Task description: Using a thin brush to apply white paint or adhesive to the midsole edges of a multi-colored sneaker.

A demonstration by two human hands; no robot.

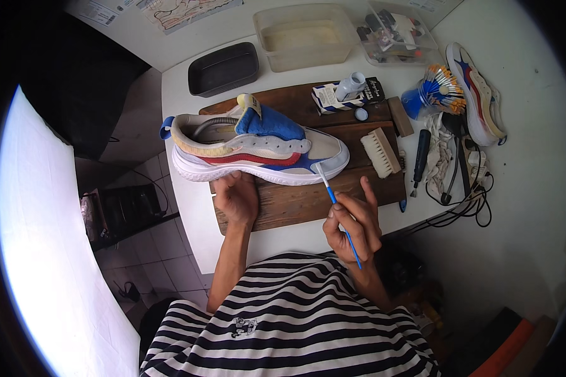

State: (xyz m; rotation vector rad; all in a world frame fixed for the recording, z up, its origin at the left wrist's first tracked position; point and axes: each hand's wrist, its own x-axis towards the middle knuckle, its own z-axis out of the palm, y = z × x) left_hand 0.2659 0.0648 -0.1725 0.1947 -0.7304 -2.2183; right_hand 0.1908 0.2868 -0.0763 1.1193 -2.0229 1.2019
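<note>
A white sneaker (261, 154) with blue and red panels, a blue tongue and a metal coil inside is held side-on in my left hand (236, 201), whose fingers are under the sole. My right hand (352, 229) grips a thin blue paintbrush (330, 192), its pale tip at the toe panel, with the index finger raised. Beneath lies a dark wooden board (295, 207). On it are a wooden scrub brush (380, 151), an open small bottle (350, 87) by a printed box (326, 100), and a loose cap (361, 114).
At the back are a black tray (223, 50) and two plastic bins (305, 53) (396, 56). To the right are a cup of brushes (416, 103), another sneaker (470, 94), a dark handled tool (421, 157) and cables (481, 210). A bright white panel (56, 251) stands left.
</note>
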